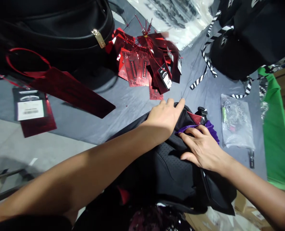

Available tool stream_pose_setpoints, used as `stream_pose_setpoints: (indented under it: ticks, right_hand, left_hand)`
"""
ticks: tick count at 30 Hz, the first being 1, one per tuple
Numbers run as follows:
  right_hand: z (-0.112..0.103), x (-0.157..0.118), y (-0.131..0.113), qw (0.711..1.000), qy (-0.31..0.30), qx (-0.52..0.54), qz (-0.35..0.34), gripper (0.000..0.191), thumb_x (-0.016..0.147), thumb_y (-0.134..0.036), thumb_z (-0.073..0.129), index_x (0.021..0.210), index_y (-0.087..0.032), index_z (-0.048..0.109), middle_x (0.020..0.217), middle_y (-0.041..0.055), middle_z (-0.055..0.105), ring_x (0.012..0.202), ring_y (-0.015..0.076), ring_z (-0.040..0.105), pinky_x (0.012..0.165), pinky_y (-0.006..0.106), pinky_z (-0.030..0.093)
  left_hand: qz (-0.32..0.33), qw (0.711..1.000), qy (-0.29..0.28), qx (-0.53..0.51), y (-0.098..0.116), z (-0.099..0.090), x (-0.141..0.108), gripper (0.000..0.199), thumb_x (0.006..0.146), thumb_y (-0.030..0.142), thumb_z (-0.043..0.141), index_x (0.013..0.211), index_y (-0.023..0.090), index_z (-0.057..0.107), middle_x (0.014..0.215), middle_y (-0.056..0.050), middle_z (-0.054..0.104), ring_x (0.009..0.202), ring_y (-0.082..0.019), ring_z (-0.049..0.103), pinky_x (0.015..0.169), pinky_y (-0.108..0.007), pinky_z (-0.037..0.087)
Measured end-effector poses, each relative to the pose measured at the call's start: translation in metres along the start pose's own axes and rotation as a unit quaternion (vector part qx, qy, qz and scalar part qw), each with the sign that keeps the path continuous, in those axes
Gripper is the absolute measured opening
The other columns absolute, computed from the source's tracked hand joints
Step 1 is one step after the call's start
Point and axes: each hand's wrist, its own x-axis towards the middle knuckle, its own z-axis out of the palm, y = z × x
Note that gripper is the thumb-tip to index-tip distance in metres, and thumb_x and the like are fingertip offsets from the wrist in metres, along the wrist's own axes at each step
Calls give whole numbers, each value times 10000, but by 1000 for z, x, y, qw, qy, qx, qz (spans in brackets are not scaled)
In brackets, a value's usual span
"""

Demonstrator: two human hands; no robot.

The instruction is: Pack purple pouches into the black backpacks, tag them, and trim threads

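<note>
A black backpack [166, 166] lies at the near edge of the table, its perforated padded side facing up. My left hand [165, 117] is at its far end, with the fingers bent over the edge and the fingertips hidden. Against the purple fabric [212, 131] at the bag's right side rests my right hand [202, 149], palm down. Its fingers are spread and the thumb lies apart on the black padding. A black buckle [202, 112] and a red patch [194, 118] show just beyond the right hand.
Red hang tags [142, 64] lie bunched beyond the backpack. Another black bag [48, 29] with long tags stands at left. Black bags with zebra-striped straps [238, 48] are at far right, above a clear plastic pouch [237, 122] and a green box wall [277, 134].
</note>
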Motion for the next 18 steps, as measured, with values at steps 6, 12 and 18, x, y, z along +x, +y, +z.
stream_pose_setpoints:
  ticks: [6,12,18]
  right_hand:
    - [2,-1,-1,1000,7,4,-6,719,975,-618,235,1248,-47,576,1076,171,684,1095,290,494,959,448,321]
    - [4,3,1,999,23,21,-12,725,975,-618,217,1235,-47,580,1069,165,687,1084,289,492,948,453,322]
    - [5,3,2,999,30,8,-16,640,996,-563,264,1220,-63,595,1032,150,699,1075,285,493,963,459,319]
  left_hand:
    - [-1,1000,-4,-10,-2,-1,0,757,899,159,535,1542,221,140,1340,-149,464,1190,-277,526,889,-334,485]
    - [-5,1000,0,-15,-2,0,1,733,892,141,524,1533,222,179,1327,-155,478,1177,-274,530,870,-330,490]
    - [1,1000,9,-20,-4,2,1,731,886,139,523,1527,226,182,1319,-153,478,1177,-275,522,899,-350,475]
